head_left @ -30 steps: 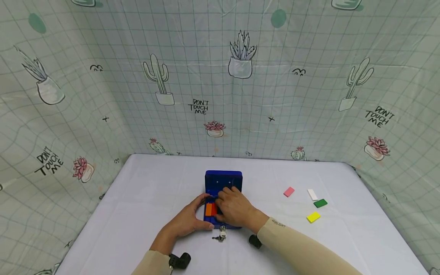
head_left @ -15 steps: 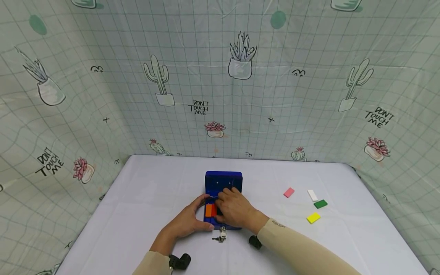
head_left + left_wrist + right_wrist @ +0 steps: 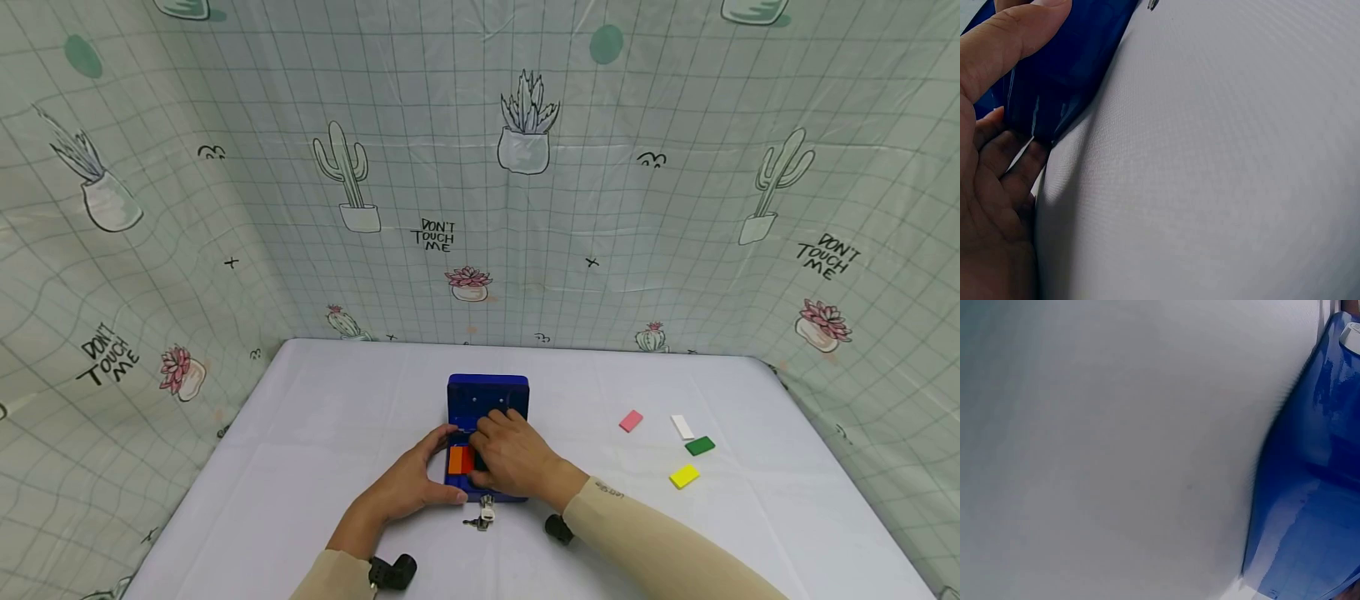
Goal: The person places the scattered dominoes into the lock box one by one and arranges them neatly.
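Note:
A blue metal box [image 3: 487, 385] stands with its lid up at the middle of the table. My left hand [image 3: 405, 479] grips the box's left side, thumb at the front edge and fingers towards the back. In the left wrist view, the thumb [image 3: 1016, 37] and fingers lie against the blue wall. Inside the box, an orange tile [image 3: 455, 460] and a red tile [image 3: 468, 459] sit side by side. My right hand [image 3: 513, 454] reaches in with curled fingers, a mostly hidden dark tile [image 3: 478, 459] between thumb and forefinger. The box's right half is hidden beneath this hand.
Keys [image 3: 477, 522] hang at a lock [image 3: 487, 505] on the box's front. To the right lie a pink tile [image 3: 631, 421], a white tile [image 3: 682, 427], a green tile [image 3: 700, 446] and a yellow tile [image 3: 684, 477] on the white cloth [image 3: 360, 400]. Printed curtains surround the table.

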{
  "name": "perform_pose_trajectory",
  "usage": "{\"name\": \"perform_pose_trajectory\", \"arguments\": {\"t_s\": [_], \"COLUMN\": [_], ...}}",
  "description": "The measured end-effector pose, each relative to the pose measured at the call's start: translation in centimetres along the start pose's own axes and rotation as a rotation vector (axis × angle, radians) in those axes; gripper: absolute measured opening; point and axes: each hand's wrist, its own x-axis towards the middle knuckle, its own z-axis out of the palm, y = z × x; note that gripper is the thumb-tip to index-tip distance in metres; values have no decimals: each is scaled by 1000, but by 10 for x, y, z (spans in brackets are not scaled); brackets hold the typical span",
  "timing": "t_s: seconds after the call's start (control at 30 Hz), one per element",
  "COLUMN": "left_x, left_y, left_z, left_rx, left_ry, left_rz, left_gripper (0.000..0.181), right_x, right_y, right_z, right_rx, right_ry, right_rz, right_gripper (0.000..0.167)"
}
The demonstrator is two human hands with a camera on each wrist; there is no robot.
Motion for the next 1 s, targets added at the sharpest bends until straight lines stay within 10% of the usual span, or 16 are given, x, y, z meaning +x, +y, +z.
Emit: {"name": "perform_pose_trajectory", "arguments": {"t_s": [0.57, 1.0], "left_x": [2, 1], "left_y": [1, 3], "left_z": [2, 4], "left_rx": [4, 27], "left_ry": [6, 27], "left_rz": [1, -38], "left_gripper": [105, 107], "right_x": [-27, -87], "right_y": [19, 81], "right_z": [-8, -15], "right_rx": [37, 7], "right_ry": [168, 249], "right_rz": [50, 159], "right_gripper": [40, 35]}}
